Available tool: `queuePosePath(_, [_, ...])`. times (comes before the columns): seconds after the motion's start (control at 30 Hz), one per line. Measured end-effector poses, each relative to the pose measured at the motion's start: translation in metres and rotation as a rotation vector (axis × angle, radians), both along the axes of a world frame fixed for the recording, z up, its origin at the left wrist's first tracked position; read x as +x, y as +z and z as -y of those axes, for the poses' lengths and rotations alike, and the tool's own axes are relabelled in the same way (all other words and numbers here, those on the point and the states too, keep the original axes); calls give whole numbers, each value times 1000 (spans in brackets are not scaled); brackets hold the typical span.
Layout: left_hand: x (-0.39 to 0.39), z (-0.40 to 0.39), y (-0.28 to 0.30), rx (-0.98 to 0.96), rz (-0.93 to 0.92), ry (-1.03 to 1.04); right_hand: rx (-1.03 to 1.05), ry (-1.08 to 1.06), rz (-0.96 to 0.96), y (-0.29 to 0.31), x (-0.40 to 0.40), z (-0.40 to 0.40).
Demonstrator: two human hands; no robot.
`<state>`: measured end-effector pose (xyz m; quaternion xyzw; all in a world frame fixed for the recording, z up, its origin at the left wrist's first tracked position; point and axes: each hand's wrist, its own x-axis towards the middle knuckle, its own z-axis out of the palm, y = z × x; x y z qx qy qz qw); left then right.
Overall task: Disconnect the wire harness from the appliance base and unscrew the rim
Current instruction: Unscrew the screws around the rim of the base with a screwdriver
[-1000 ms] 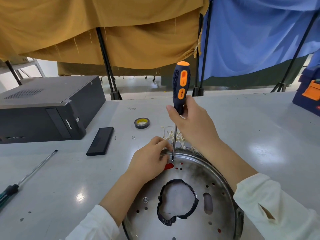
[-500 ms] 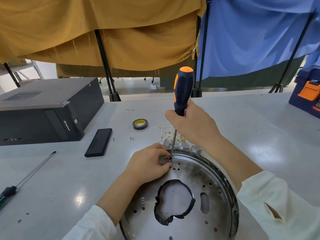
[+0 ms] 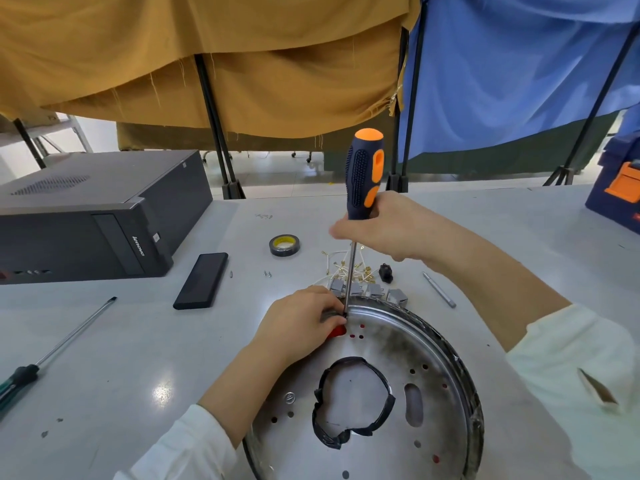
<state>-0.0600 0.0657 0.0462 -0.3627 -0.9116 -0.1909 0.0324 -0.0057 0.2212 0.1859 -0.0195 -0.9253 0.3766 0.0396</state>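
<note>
Two hands work at the lower centre of the frame on a grey surface [image 3: 121, 358]. Largest is the round, scorched metal appliance base [image 3: 388, 393]; its raised rim [image 3: 440, 336] is still on. The right hand [image 3: 388, 230] grips a blue-and-orange-handled screwdriver [image 3: 364, 174] upright, tip on the rim's upper edge. The left hand [image 3: 298, 323] pinches the rim beside the tip. Smallest, the white wire harness [image 3: 346, 268] lies loose above the base, apparently disconnected; unscrewing seems under way.

Screwdriver [image 3: 364, 174] tip hidden behind left hand [image 3: 300, 323] fingers, screw unseen, appliance base [image 3: 398, 355] cut off at bottom edge, blue toolbox [image 3: 620, 192] cropped at right, right hand [image 3: 388, 228] fingertips blurred.
</note>
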Motion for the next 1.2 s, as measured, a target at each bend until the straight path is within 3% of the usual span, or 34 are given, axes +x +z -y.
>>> queuePosePath(0.13, [1,-1,0,-12,-40,-6,25,-90,-152,-12,-2,1])
queuePosePath(0.37, [1,-2,0,-23,-67,-13,-181,-121,-198,-19,-1,-1])
queuePosePath(0.7, [4,-4,1,-13,-93,6,-65,-174,-275,-18,7,3])
queuePosePath(0.87, [5,-5,3,4,-56,-4,-183,-289,-459,-9,11,-2])
queuePosePath(1.03, [6,-5,4,15,0,3,-250,-229,-616,-13,14,-5])
queuePosePath(1.1, [6,-5,4,22,18,12,-312,-129,-590,-27,13,-5])
queuePosePath(1.2, [7,-4,4,36,35,15,-462,111,-303,-58,12,-6])
